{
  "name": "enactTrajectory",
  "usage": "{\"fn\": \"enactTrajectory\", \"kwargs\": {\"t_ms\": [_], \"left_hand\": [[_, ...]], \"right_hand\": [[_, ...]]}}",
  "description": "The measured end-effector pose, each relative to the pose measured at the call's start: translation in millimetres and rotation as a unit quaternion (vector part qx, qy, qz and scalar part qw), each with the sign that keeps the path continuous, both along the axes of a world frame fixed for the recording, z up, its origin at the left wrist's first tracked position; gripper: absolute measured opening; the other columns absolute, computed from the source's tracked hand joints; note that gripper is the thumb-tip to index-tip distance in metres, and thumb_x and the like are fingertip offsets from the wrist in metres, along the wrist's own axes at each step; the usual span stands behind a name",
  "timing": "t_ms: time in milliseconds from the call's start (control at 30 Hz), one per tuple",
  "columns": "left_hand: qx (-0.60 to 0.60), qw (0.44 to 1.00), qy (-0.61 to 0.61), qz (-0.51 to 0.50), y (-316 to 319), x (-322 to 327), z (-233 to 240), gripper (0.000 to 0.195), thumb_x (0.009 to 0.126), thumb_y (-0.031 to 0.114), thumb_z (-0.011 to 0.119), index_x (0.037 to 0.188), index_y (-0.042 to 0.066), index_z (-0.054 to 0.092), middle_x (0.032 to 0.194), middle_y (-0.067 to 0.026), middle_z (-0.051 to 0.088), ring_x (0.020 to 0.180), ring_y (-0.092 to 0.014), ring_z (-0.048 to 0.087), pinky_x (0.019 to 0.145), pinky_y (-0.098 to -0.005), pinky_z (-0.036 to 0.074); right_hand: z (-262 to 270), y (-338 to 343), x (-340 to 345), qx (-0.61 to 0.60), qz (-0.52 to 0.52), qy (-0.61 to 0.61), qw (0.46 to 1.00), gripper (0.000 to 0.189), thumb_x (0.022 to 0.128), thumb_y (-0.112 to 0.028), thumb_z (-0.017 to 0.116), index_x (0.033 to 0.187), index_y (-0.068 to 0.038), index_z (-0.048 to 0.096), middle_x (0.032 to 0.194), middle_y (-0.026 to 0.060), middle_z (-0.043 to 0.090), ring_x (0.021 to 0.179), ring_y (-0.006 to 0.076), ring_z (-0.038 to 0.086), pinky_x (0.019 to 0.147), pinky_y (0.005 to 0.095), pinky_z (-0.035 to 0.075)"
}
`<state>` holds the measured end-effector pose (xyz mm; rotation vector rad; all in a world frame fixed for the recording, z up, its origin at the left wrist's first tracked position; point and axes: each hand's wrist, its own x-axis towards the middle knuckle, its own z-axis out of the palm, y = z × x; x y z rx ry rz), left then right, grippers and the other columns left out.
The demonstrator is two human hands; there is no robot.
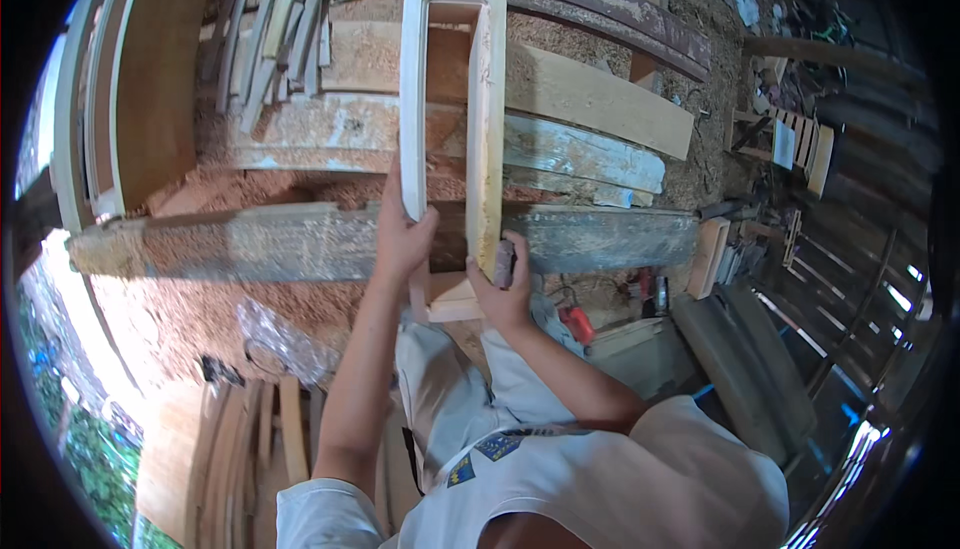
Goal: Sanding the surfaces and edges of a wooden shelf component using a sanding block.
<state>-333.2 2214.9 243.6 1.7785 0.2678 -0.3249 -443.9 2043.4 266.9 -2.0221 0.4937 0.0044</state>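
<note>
A long, narrow wooden frame (486, 121), open in its middle, lies across a weathered beam, its near end close to my lap. My left hand (405, 237) grips the frame's left side rail, thumb on the inner edge. At the right rail is my right hand (504, 286), its thumb on the wood and its fingers around a small brownish block (505, 262), possibly a sanding block, pressed to the rail's outer face. The right rail looks rougher and yellower than the pale left one.
The weathered beam (315, 241) runs crosswise under the frame. Beyond it lie planks (600, 95) and a pile of thin wood strips (289, 31) amid sawdust. Large panels (161, 76) stand at left. Clear plastic wrap (281, 342), boards (247, 429) and a red object (577, 324) are nearer.
</note>
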Motion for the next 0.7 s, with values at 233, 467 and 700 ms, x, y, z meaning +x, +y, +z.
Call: {"fn": "enactTrajectory", "kwargs": {"t_ms": [233,467,700], "left_hand": [[-0.077,0.997,0.0,0.005,22.0,48.5,4.6,0.098,0.085,-0.003,0.066,0.175,-0.003,0.026,0.172,-0.0266,0.043,0.158,-0.033,0.045,0.127,-0.0395,0.04],[-0.012,0.996,-0.084,-0.029,34.5,57.1,-8.4,0.099,0.086,0.001,0.068,0.174,-0.005,0.022,0.169,-0.0334,0.04,0.159,-0.046,0.04,0.133,-0.0455,0.033],[0.158,0.979,-0.128,0.009,22.2,80.6,7.0,0.061,0.108,0.022,0.065,0.158,-0.008,0.046,0.135,-0.0304,0.066,0.125,-0.044,0.067,0.11,-0.05,0.05]], "right_hand": [[5.2,31.0,46.8,0.054,-0.039,-0.017,0.998,0.058,0.086,-0.005,0.087,0.137,-0.009,0.058,0.108,0.0101,0.067,0.099,0.0197,0.066,0.091,0.0357,0.056],[4.1,55.3,57.1,0.025,-0.077,-0.037,0.996,0.055,0.086,-0.003,0.084,0.135,-0.01,0.06,0.111,0.0097,0.071,0.102,0.0202,0.07,0.094,0.0361,0.058],[-1.9,54.1,52.0,-0.007,-0.072,-0.03,0.997,0.055,0.086,-0.007,0.084,0.136,-0.009,0.062,0.116,0.015,0.073,0.101,0.0291,0.072,0.095,0.0417,0.059]]}}
